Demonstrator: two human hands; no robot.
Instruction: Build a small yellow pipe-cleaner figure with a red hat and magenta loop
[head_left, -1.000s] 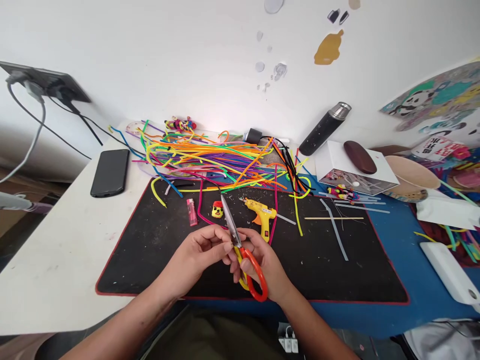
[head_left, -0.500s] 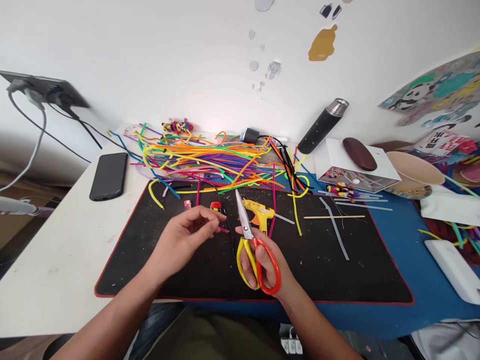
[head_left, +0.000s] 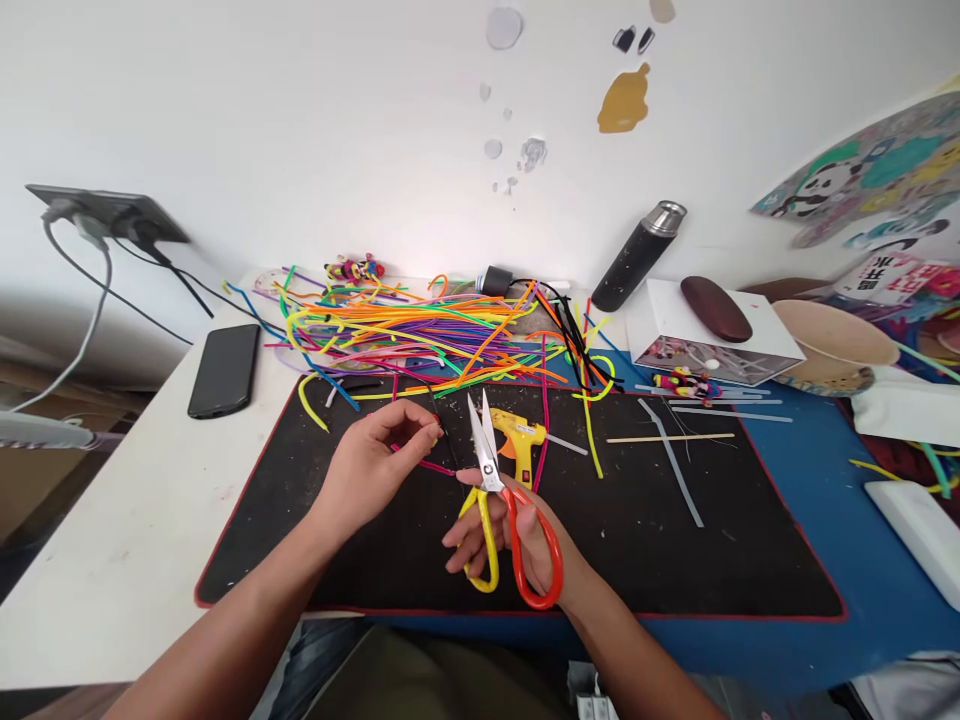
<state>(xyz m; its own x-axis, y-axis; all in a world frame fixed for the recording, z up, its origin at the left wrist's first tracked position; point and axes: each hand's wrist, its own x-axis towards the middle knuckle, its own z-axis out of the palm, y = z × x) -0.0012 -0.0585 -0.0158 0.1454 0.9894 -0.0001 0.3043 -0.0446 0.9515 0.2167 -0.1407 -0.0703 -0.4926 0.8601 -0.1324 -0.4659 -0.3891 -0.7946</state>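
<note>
My right hand [head_left: 517, 540] grips a pair of scissors [head_left: 499, 505] with one yellow and one red handle. Its blades are slightly parted and point away from me. My left hand [head_left: 375, 460] hovers over the black mat [head_left: 315, 520], fingers pinched on a thin black pipe cleaner [head_left: 442, 432] just left of the blades. A pink pipe cleaner [head_left: 435, 465] lies under that hand. A yellow glue gun [head_left: 521, 432] rests on the mat right behind the scissors.
A heap of coloured pipe cleaners [head_left: 427, 335] fills the back of the table. A black phone [head_left: 225, 368] lies at the left. A black flask [head_left: 637, 255], a white box [head_left: 712, 335] and clear glue sticks [head_left: 675, 460] sit to the right.
My hands have come apart. The scissors swung upright and their blades opened a little. My left hand moved left and up, pinching the black pipe cleaner.
</note>
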